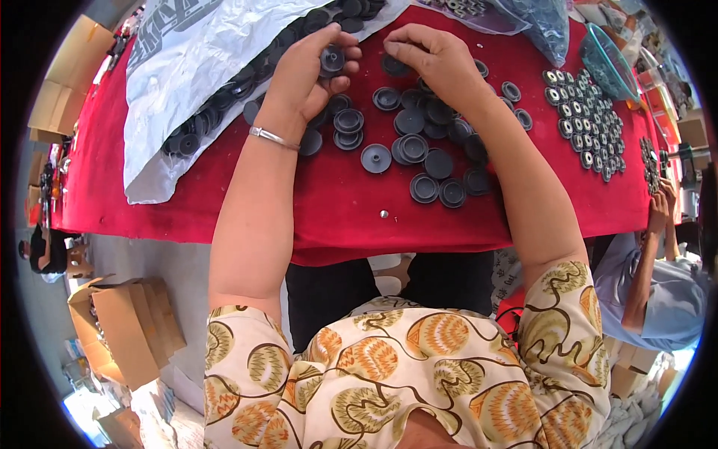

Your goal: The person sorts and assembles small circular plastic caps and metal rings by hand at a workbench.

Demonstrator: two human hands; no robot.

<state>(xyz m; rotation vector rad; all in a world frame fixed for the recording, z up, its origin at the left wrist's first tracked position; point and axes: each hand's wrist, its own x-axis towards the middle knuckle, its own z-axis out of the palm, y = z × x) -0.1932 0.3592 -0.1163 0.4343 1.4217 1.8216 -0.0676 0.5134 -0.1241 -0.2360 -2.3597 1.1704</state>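
Observation:
My left hand (303,73) is curled around a dark grey round plastic cap (332,58) with a small raised centre. Thumb and fingers of my right hand (437,63) are pinched together at the edge of another dark cap (394,65); whether that one is lifted off the cloth I cannot tell. Between and below my hands lie many loose dark caps (410,121), some stacked, some showing ringed faces and others flat faces. One single cap (375,158) lies face up nearer to me, with a little stem in its middle.
A red cloth (329,206) covers the table. At the left, a white plastic bag (161,105) spills more caps. Rows of caps with pale centres (587,123) stand at the right, beside a teal basket (609,63). Another person's hands (661,206) work at the far right edge.

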